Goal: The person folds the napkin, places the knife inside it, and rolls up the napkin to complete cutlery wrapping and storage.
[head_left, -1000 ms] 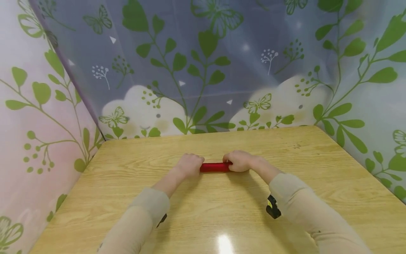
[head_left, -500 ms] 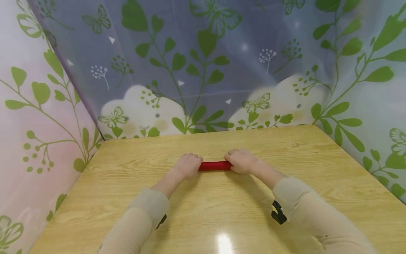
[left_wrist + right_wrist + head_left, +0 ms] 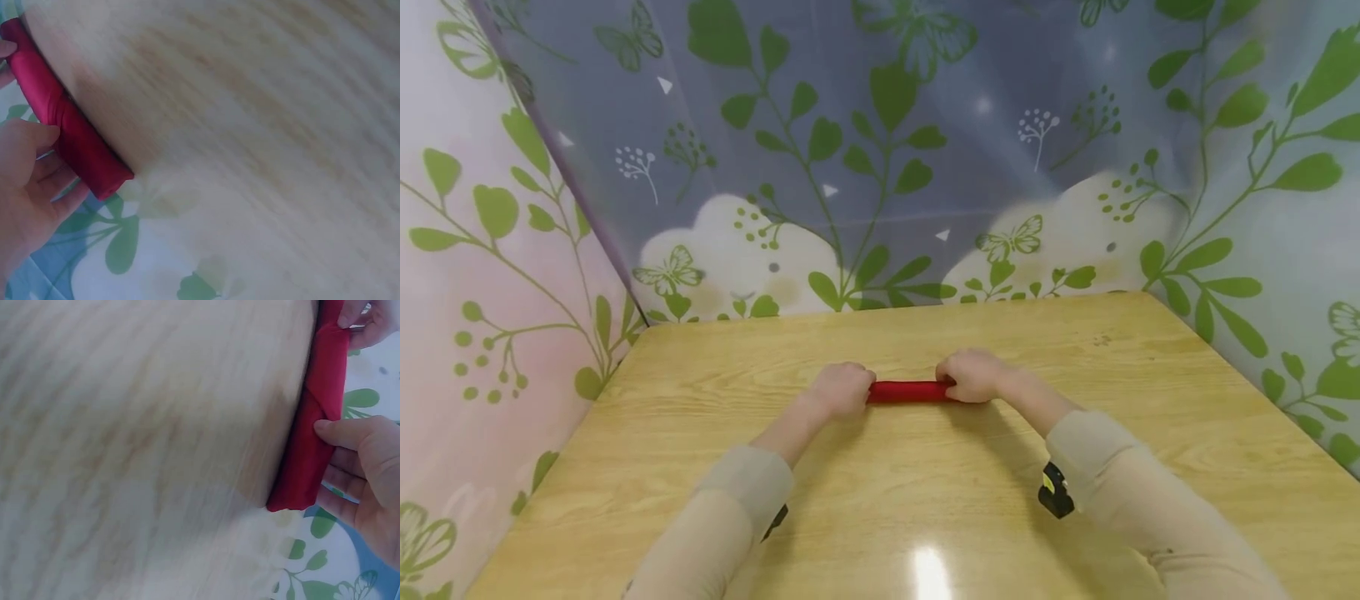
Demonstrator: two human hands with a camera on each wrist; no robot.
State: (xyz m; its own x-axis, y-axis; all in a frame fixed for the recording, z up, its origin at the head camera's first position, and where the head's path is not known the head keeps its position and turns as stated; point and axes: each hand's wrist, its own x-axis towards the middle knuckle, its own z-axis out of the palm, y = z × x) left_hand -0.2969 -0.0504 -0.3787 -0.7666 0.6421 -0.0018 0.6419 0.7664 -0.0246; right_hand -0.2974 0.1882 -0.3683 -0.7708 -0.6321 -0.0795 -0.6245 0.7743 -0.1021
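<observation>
A roll of shiny red cloth [image 3: 910,392] lies crosswise on the wooden table, one hand at each end. My left hand [image 3: 842,390] grips its left part. In the left wrist view, that hand's thumb [image 3: 44,134] presses the near side of the red roll [image 3: 78,140] while the fingers reach behind it. My right hand [image 3: 976,377] holds the right part; the right wrist view shows its thumb [image 3: 334,430] on the cloth [image 3: 306,447] and fingers on the far side. Both wrist views show a fold line across the roll and its end sticking out past the hand.
The wooden table [image 3: 880,483] has light grain and a bright reflection near its front. A printed curtain [image 3: 880,167] with leaves, butterflies and clouds stands behind it and along both sides. Black wrist devices [image 3: 1056,492] hang under the sleeves.
My hands have moved slightly apart along the red cloth roll, the left one leftward and the right one rightward. More red shows between them. The roll stays in about the same place.
</observation>
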